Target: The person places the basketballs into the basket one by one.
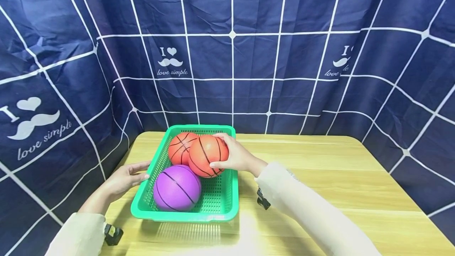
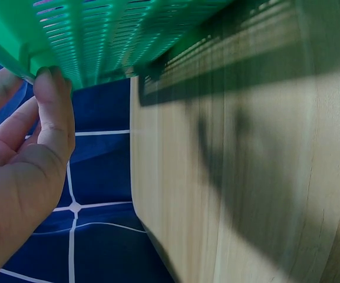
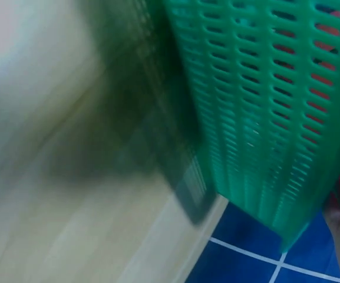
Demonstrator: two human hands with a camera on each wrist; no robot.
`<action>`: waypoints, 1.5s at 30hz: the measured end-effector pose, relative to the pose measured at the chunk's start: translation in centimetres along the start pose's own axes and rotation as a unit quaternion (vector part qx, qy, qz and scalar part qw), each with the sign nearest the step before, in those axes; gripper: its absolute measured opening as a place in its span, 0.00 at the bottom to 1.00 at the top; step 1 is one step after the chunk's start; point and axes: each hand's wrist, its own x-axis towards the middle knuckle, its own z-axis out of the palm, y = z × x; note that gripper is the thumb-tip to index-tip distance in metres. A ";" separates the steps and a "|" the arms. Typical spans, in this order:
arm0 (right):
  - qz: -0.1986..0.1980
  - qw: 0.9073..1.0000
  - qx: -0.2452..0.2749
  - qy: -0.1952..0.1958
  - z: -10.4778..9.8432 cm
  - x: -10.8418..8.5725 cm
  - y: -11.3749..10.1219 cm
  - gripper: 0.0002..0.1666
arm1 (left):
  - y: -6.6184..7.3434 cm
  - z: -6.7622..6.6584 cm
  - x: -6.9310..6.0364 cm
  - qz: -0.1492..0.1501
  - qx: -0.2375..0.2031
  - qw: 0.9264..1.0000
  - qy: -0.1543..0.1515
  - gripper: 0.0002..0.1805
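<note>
A green basket [image 1: 232,208] with slotted walls stands at the left of the wooden table. Inside it are a purple ball [image 1: 177,189] at the near left and an orange ball [image 1: 179,147] at the far left. My right hand [image 1: 236,155] holds a second orange ball [image 1: 204,153], thumb and fingers spread round its right side. That ball overlaps the other orange one in the head view. My left hand [image 1: 122,179] is at the basket's left side, its fairly straight fingers touching the rim. In the left wrist view, a fingertip [image 2: 49,88] meets the basket's outer side.
The wooden table [image 1: 302,169] extends to the right of the basket. Dark blue cloth [image 1: 256,58] with white lines hangs behind and on both sides. Each sleeve has a small black device [image 1: 263,198] at the wrist.
</note>
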 end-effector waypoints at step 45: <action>0.034 0.998 -0.049 0.017 -5.5 -2.6 -0.5 0.45 | 7.4 0.7 2.7 0.002 0.079 0.996 0.052 0.34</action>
